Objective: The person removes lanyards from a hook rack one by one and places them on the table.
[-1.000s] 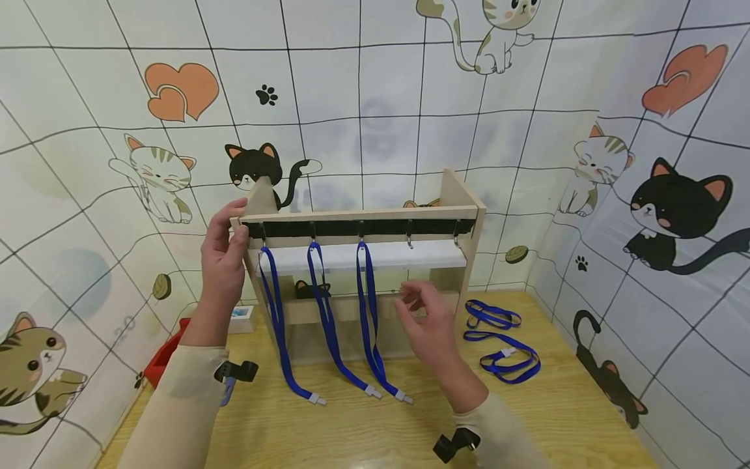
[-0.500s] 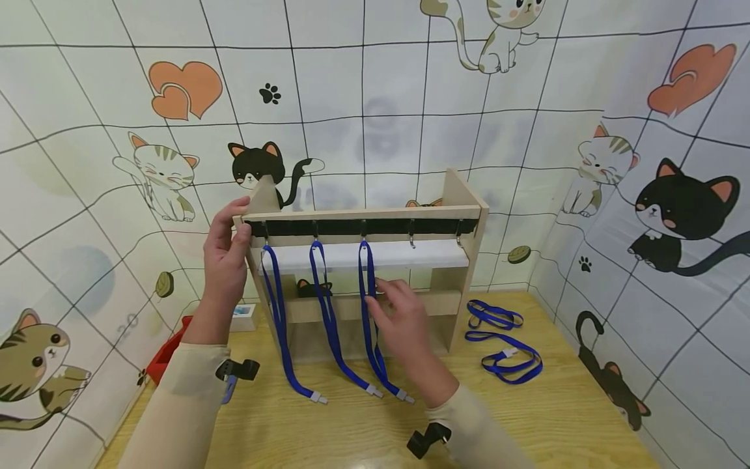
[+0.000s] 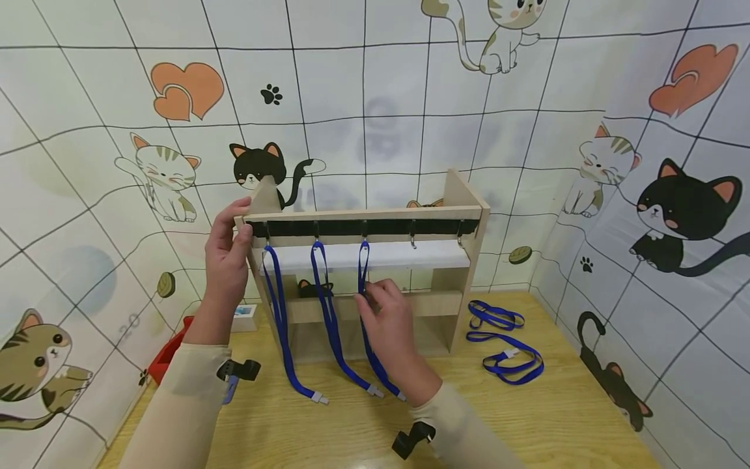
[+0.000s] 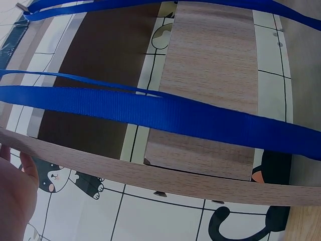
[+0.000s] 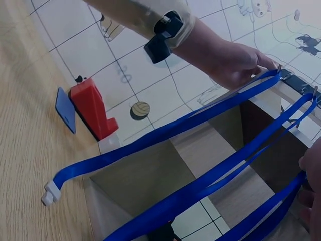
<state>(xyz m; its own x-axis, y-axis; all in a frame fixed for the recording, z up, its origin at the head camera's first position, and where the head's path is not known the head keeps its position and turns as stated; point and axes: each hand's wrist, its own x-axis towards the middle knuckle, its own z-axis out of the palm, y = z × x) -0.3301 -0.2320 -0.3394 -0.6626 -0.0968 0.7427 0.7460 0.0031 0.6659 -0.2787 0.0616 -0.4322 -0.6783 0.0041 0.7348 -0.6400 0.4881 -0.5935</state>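
Observation:
A small wooden rack [image 3: 346, 215] stands on the table, with a row of metal hooks on a dark strip. My left hand [image 3: 227, 260] holds its upper left corner, thumb in front and fingers around the side edge. Three blue lanyards hang from the hooks on the left and middle. My right hand [image 3: 389, 326] pinches the third lanyard [image 3: 375, 363] partway down, below its hook. To its left hang the second lanyard [image 3: 332, 326] and the first lanyard [image 3: 282, 326], their white clips lying on the table. Two hooks at the right, including one hook [image 3: 413, 243], carry no lanyard.
More blue lanyards lie to the right of the rack, one coiled lanyard [image 3: 497, 316] behind a looser lanyard [image 3: 530, 374]. At the left are a red object [image 5: 93, 108], a flat blue object [image 5: 66, 110] and a white box [image 3: 244, 318]. Cat-patterned sheeting surrounds the table.
My right hand has moved left from beside the third lanyard and now pinches it. My left hand keeps its hold on the rack's corner.

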